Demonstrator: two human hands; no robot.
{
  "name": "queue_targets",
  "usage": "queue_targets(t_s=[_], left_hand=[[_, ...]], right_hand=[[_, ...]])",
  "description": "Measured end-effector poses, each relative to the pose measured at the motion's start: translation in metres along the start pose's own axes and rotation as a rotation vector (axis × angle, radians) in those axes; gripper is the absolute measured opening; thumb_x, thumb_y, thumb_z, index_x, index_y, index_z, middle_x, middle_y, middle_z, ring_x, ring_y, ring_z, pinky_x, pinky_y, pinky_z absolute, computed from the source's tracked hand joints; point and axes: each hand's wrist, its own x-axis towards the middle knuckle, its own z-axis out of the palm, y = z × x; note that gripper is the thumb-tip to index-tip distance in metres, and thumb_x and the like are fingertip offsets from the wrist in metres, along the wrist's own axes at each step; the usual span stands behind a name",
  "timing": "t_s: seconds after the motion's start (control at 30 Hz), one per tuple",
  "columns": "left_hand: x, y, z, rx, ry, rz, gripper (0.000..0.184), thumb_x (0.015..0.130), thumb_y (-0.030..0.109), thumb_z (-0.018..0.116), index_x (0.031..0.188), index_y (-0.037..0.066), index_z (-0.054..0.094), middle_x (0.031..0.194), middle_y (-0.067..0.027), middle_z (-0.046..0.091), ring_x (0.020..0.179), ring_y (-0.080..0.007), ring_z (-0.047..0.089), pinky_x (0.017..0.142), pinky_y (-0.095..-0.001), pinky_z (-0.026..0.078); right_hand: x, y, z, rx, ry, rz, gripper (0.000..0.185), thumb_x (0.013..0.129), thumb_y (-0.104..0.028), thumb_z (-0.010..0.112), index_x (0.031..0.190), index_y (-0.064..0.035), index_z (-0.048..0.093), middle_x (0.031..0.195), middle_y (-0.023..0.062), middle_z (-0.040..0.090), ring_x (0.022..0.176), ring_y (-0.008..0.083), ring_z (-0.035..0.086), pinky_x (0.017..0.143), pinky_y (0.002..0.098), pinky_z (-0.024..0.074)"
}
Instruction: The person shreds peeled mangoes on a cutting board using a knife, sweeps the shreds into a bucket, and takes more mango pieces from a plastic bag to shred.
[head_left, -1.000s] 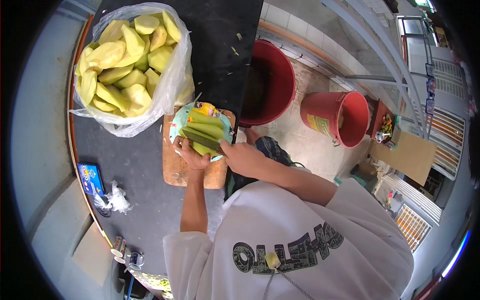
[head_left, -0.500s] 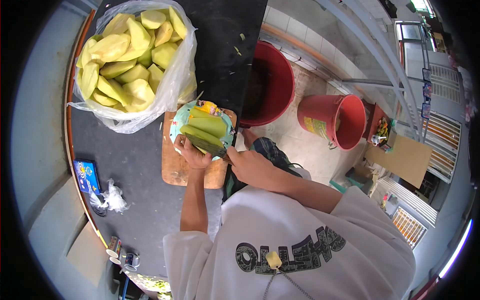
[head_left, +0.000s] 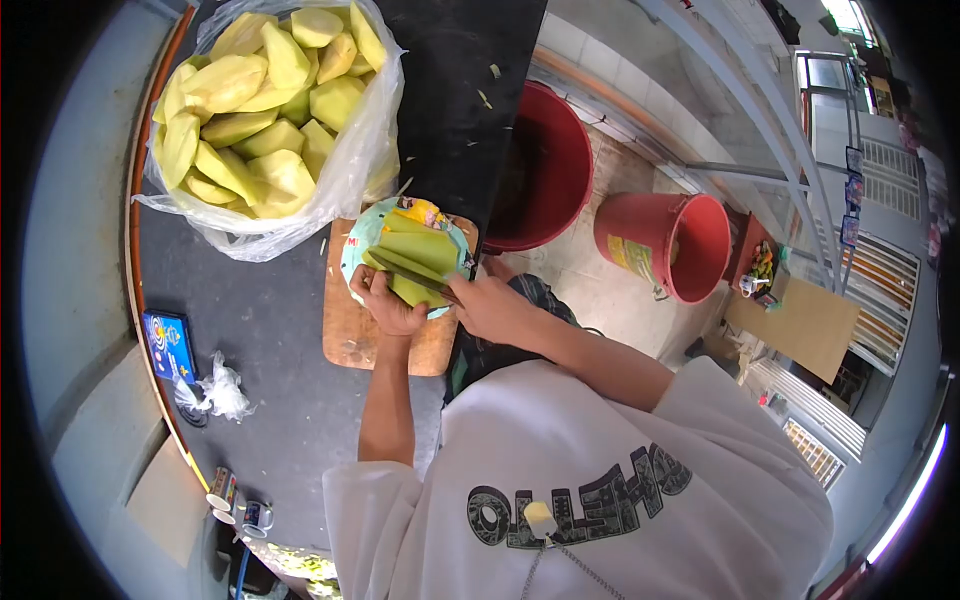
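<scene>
My left hand [head_left: 392,306] has its fingers closed on a pale green piece of peeled fruit [head_left: 414,291], perhaps green mango. My right hand [head_left: 492,312] grips a knife [head_left: 412,272] whose blade lies along the top of that piece, pointing up and left. More green fruit pieces [head_left: 425,243] lie just beyond the blade on a teal patterned plate [head_left: 356,248]. Under the plate is a wooden cutting board [head_left: 350,335]. The knife's handle is mostly hidden in my right hand.
A plastic bag [head_left: 345,185] full of peeled fruit pieces [head_left: 275,140] stands at the upper left. Two red buckets [head_left: 560,150] [head_left: 640,235] are on the floor at the right. A blue box [head_left: 170,345], crumpled plastic [head_left: 226,390] and mugs [head_left: 257,518] sit on the black table [head_left: 290,320].
The knife blade has turned from its broad side to nearly edge-on over the fruit piece, showing more of the cut green surface. My left hand stays in about the same place.
</scene>
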Motion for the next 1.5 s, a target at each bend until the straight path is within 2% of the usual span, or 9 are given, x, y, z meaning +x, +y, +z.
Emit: queue_targets(t_s=[0.27, 0.47, 0.53, 0.63, 0.97, 1.27, 1.33, 1.47, 1.5], left_hand=[[0.002, 0.002, -0.002, -0.002, -0.005, 0.009, 0.094, 0.072, 0.087, 0.056, 0.118, 0.005, 0.051, 0.118, -0.0237, 0.035, 0.1, -0.0353, 0.045, 0.085, -0.0513, 0.041], [0.004, 0.005, -0.003, -0.025, 0.046, 0.012, 0.094, 0.074, 0.085, 0.057, 0.126, 0.007, 0.052, 0.123, -0.0249, 0.037, 0.102, -0.0347, 0.042, 0.089, -0.0519, 0.041], [0.006, 0.008, -0.006, 0.09, -0.113, 0.044, 0.092, 0.083, 0.083, 0.042, 0.137, 0.009, 0.047, 0.133, -0.0219, 0.045, 0.126, -0.0408, 0.034, 0.106, -0.0561, 0.03], [0.005, 0.002, -0.001, 0.068, -0.079, 0.095, 0.088, 0.085, 0.079, 0.041, 0.139, 0.01, 0.046, 0.137, -0.0155, 0.049, 0.127, -0.0409, 0.032, 0.107, -0.0561, 0.03], [0.001, 0.001, 0.001, 0.042, 0.008, 0.101, 0.076, 0.084, 0.067, 0.052, 0.135, 0.011, 0.044, 0.134, -0.0148, 0.048, 0.121, -0.038, 0.036, 0.103, -0.0552, 0.032], [0.0, 0.004, 0.0, 0.055, 0.032, 0.059, 0.091, 0.081, 0.082, 0.049, 0.137, 0.01, 0.043, 0.115, -0.022, 0.044, 0.114, -0.0359, 0.039, 0.097, -0.0533, 0.033], [0.002, 0.003, -0.002, 0.048, -0.006, 0.06, 0.093, 0.078, 0.08, 0.059, 0.137, 0.01, 0.045, 0.115, -0.0232, 0.038, 0.099, -0.0334, 0.044, 0.084, -0.0478, 0.041], [0.001, 0.002, 0.002, -0.016, 0.051, 0.076, 0.091, 0.078, 0.08, 0.059, 0.136, 0.01, 0.045, 0.118, -0.0222, 0.037, 0.098, -0.032, 0.044, 0.084, -0.0474, 0.041], [0.0, 0.003, 0.002, 0.007, 0.051, 0.059, 0.092, 0.079, 0.081, 0.055, 0.134, 0.008, 0.045, 0.115, -0.0236, 0.039, 0.104, -0.0342, 0.042, 0.089, -0.0498, 0.037]], right_hand=[[0.011, 0.007, 0.007, -0.035, 0.018, -0.005, 0.032, 0.084, -0.006, 0.057, 0.113, 0.0068, 0.049, 0.08, 0.032, 0.065, 0.078, 0.0503, 0.067, 0.07, 0.0578, 0.0538], [-0.031, -0.032, -0.022, 0.035, -0.029, 0.03, 0.033, 0.085, -0.007, 0.057, 0.113, 0.0064, 0.045, 0.075, 0.03, 0.065, 0.073, 0.0496, 0.066, 0.066, 0.0585, 0.0534], [-0.042, -0.042, -0.031, 0.045, -0.019, 0.018, 0.03, 0.086, -0.007, 0.058, 0.11, 0.006, 0.045, 0.073, 0.0297, 0.065, 0.071, 0.049, 0.066, 0.065, 0.0579, 0.0536], [-0.049, -0.042, -0.03, 0.029, -0.016, 0.022, 0.028, 0.087, -0.009, 0.06, 0.105, 0.0041, 0.042, 0.069, 0.028, 0.063, 0.069, 0.0476, 0.065, 0.063, 0.0547, 0.0525], [-0.053, -0.053, -0.037, 0.0, -0.042, 0.045, 0.029, 0.088, -0.01, 0.06, 0.106, 0.0054, 0.044, 0.072, 0.0288, 0.064, 0.069, 0.0477, 0.066, 0.063, 0.0559, 0.0539], [-0.034, -0.025, -0.012, 0.009, 0.014, 0.023, 0.028, 0.086, -0.009, 0.062, 0.104, 0.0037, 0.044, 0.072, 0.0283, 0.063, 0.07, 0.0489, 0.065, 0.064, 0.0564, 0.0523], [-0.026, -0.02, -0.007, 0.01, 0.037, 0.013, 0.029, 0.086, -0.009, 0.062, 0.105, 0.0035, 0.045, 0.07, 0.0283, 0.063, 0.07, 0.0492, 0.065, 0.063, 0.0559, 0.0526], [-0.012, -0.008, 0.004, -0.015, 0.034, -0.004, 0.028, 0.084, -0.009, 0.061, 0.105, 0.0042, 0.047, 0.072, 0.0296, 0.064, 0.071, 0.0485, 0.067, 0.062, 0.0574, 0.0536], [-0.01, -0.007, 0.004, -0.019, 0.032, -0.006, 0.028, 0.084, -0.009, 0.061, 0.105, 0.0042, 0.047, 0.072, 0.0294, 0.064, 0.071, 0.0487, 0.067, 0.062, 0.0572, 0.0539]])
